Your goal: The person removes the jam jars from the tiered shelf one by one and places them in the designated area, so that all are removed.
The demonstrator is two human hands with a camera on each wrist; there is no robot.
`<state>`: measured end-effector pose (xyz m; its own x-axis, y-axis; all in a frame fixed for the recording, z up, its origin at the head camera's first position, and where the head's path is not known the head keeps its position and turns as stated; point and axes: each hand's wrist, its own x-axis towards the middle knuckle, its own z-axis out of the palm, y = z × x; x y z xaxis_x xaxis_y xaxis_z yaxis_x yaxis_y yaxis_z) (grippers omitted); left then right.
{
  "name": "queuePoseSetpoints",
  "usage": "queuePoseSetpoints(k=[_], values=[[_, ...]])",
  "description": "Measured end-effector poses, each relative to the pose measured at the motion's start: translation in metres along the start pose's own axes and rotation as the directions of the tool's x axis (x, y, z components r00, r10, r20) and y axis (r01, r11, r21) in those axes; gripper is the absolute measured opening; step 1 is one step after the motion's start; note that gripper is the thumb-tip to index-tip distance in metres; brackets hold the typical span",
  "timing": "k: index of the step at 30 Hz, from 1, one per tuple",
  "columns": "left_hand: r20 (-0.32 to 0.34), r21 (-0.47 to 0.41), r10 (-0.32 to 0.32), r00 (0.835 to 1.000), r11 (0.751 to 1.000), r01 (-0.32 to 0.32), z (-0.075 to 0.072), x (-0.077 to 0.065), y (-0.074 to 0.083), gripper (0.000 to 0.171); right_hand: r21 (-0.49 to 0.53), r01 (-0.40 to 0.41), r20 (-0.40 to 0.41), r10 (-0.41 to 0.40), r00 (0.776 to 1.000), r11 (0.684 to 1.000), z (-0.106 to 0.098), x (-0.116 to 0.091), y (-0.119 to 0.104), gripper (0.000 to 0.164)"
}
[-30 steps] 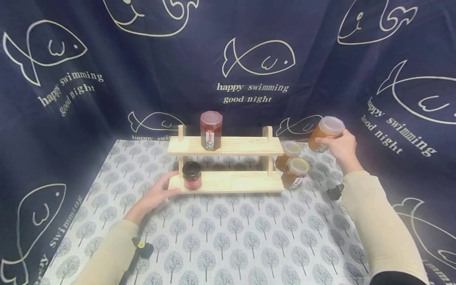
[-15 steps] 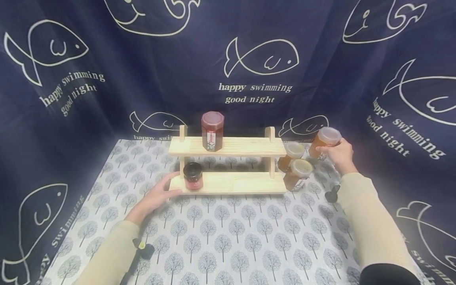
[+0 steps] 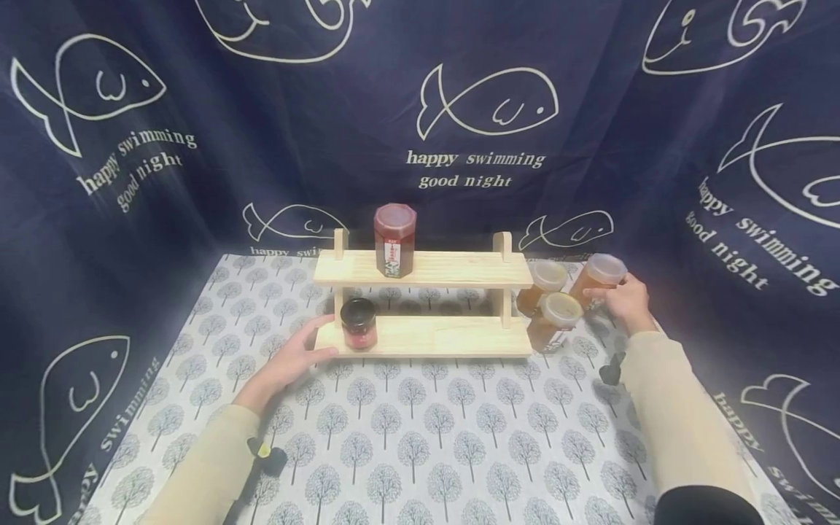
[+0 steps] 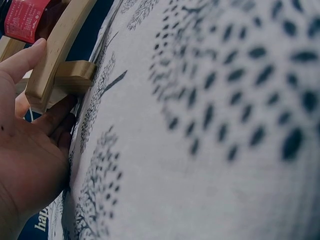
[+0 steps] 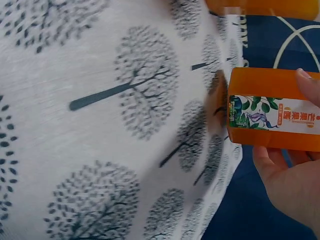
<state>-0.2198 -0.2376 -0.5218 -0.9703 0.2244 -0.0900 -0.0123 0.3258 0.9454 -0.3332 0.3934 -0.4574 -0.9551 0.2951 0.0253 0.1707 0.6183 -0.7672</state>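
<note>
At the left end of a two-tier wooden shelf rack [image 3: 426, 337], my left hand [image 3: 286, 362] grips the lower board. In the left wrist view its thumb lies on the board's edge and other fingers reach beneath. A small dark-lidded jar [image 3: 359, 324] stands on that board near this hand. My right hand [image 3: 628, 300] holds a jar of orange contents [image 5: 272, 110] by its sides, low over the cloth; a gap or contact beneath is hard to tell. Two similar jars, a front one [image 3: 554, 324] and a rear one [image 3: 546, 281], stand between it and the rack.
A tall red jar [image 3: 395, 244] stands on the upper board, left of its middle. The table bears a tree-print cloth [image 3: 426, 452]. Dark blue fish-print curtains [image 3: 485, 138] hang behind and at both sides.
My right hand has lowered the orange jar from above the table's back right down beside the other two jars. My left hand keeps its grip on the rack.
</note>
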Motion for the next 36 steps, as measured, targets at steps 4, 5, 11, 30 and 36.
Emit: queuePoseSetpoints(k=[4, 5, 11, 30, 36], values=[[0.017, -0.023, 0.009, 1.0, 1.0, -0.009, 0.0, 0.001, 0.001, 0.079, 0.004, -0.01, 0.013, 0.01, 1.0, 1.0, 0.004, 0.001, 0.01, 0.075], [0.016, -0.026, 0.003, 1.0, 1.0, -0.003, 0.0, 0.001, 0.001, 0.079, 0.003, -0.015, 0.012, 0.015, 1.0, 1.0, 0.005, 0.001, 0.011, 0.077], [0.004, -0.008, -0.001, 1.0, 1.0, 0.001, 0.004, -0.001, 0.005, 0.079, 0.033, -0.001, 0.016, 0.0, 1.0, 0.999, 0.007, 0.0, 0.018, 0.087], [0.023, -0.02, 0.022, 1.0, 1.0, -0.021, 0.001, -0.002, 0.008, 0.077, 0.003, 0.215, -0.127, -0.213, 0.969, 0.977, -0.013, -0.007, -0.064, 0.096], [0.021, -0.008, 0.017, 1.0, 1.0, -0.017, 0.002, 0.0, 0.005, 0.076, 0.085, 0.332, -0.075, -0.326, 0.942, 0.939, 0.011, -0.03, -0.116, 0.086]])
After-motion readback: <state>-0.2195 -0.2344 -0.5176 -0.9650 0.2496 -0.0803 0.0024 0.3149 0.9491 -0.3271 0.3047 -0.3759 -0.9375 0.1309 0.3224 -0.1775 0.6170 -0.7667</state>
